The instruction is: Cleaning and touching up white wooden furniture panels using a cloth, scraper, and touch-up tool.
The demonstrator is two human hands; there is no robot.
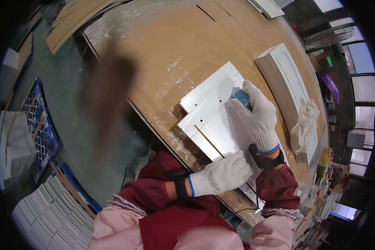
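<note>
My right hand [258, 116], in a white knitted glove, is closed round a small blue-grey block [241, 97]. That block is against the upper part of a white panel [214, 118]. My left hand [223, 174], gloved the same way, lies on the panel's near part with its fingers over the surface. Small dark holes and a long narrow slot show in the panel, and the slot runs toward my left fingers. Another white panel [233, 71] sticks out beyond it at the far side. The underside of the blue block is hidden.
The panels lie on a brown worktable [162, 79] with white scuffs. To the right stand a stack of white panels [285, 71] and a crumpled whitish cloth [305, 125]. A blurred dark shape [108, 91] hangs at left. Stacked boards [54, 214] and a blue pallet [46, 129] are on the floor.
</note>
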